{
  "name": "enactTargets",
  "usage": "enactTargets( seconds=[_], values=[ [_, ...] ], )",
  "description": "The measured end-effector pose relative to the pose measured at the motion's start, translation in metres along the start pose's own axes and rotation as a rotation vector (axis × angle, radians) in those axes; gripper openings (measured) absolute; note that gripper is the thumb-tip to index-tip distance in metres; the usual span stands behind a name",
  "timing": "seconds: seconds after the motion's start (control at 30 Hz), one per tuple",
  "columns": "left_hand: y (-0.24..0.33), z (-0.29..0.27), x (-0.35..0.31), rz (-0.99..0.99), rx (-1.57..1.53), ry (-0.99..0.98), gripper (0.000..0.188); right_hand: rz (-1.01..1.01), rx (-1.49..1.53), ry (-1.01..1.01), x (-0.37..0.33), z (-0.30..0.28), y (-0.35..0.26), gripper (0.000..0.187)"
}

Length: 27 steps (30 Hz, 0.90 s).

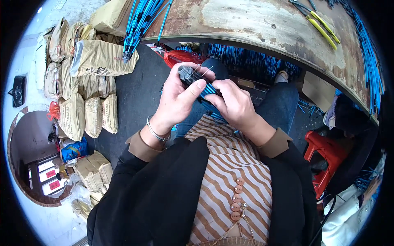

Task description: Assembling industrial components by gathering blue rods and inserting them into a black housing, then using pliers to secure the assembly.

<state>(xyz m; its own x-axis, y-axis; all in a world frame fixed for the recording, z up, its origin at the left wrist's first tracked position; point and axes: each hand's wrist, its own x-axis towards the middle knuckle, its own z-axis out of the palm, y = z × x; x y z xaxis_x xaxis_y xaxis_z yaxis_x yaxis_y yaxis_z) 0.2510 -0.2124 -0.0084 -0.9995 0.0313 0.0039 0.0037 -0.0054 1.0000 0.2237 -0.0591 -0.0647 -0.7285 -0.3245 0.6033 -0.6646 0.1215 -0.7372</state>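
Dark printed characters run along the lower part of a paper sack (107, 55) lying across the pile at left, too small and creased to make out for certain. More marks run down the standing sacks (72, 117) below it, just as hard to read. Pale sheets with red blocks (50, 175) show inside the round frame (15, 164) at lower left; any lettering on them is too small to tell.

The bundle of blue strips (208, 90) is up in front of the person's chest, between both hands and below the near edge of the worn table (234, 18). The left hand (174, 100) is wrapped around it, with the ribbed grey end (186, 72) poking out above the thumb. The right hand (234, 102) is closed to a narrow pinch on the strips — its fingertips are partly hidden, so exactly what they grip cannot be told. Thin pins or wires stick out near the left fingers; their far ends blur.

More blue strips hang off the table at upper left, cut off by the top edge. Yellow-handled pliers (322, 28) lie at right, and a red stool (324, 153) is partly covered by another person's dark clothing.
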Motion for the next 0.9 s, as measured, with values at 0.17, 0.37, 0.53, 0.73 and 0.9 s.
enactTargets(
  seconds=[0.17,0.37,0.53,0.73,0.9],
  values=[
    [0.006,-0.004,-0.001,0.073,-0.068,-0.124,0.035,-0.019,0.119,0.006,-0.002,-0.002,0.001,0.01],
    [0.008,-0.016,-0.002,0.127,-0.036,-0.222,0.036,0.121,0.151,-0.28,0.017,-0.016,0.0,0.004],
    [0.008,-0.026,0.002,0.155,0.015,-0.281,0.035,0.163,0.268,-0.402,0.024,-0.008,0.005,0.004],
    [0.003,-0.008,0.005,0.168,-0.012,-0.052,0.027,0.074,0.026,-0.152,0.017,0.009,-0.006,0.005],
    [0.002,0.008,0.01,0.109,-0.041,0.123,0.019,0.128,-0.172,-0.131,0.012,0.006,-0.021,0.004]
  ],
)
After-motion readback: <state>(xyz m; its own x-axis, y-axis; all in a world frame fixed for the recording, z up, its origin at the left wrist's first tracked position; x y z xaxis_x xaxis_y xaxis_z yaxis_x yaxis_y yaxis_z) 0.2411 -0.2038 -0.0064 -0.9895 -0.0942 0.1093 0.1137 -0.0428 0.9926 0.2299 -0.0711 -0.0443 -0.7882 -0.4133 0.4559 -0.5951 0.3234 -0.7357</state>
